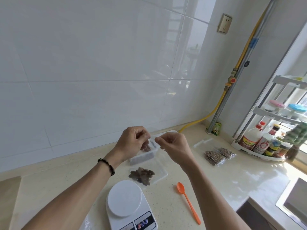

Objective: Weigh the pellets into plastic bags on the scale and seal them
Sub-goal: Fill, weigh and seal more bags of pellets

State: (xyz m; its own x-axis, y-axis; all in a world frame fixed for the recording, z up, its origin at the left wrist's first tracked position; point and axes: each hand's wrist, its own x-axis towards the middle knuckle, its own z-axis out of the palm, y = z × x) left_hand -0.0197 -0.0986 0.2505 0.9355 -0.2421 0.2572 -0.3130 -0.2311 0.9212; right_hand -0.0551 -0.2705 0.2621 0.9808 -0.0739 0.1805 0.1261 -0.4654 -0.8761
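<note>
I stand at a pale stone counter (216, 188) under white wall tiles (99, 63), a yellow gas hose (221, 100) running down the corner and a rack of sauce bottles (259, 141) by the window. My left hand (132, 141) and right hand (172, 145) each pinch the top edge of a clear plastic bag (154, 161) whose dark pellets (142, 176) sag just behind the white scale (126, 201). Behind it sits a clear tub (142, 156); two filled bags (219, 155) lie right, an orange spoon (187, 201) nearer.
</note>
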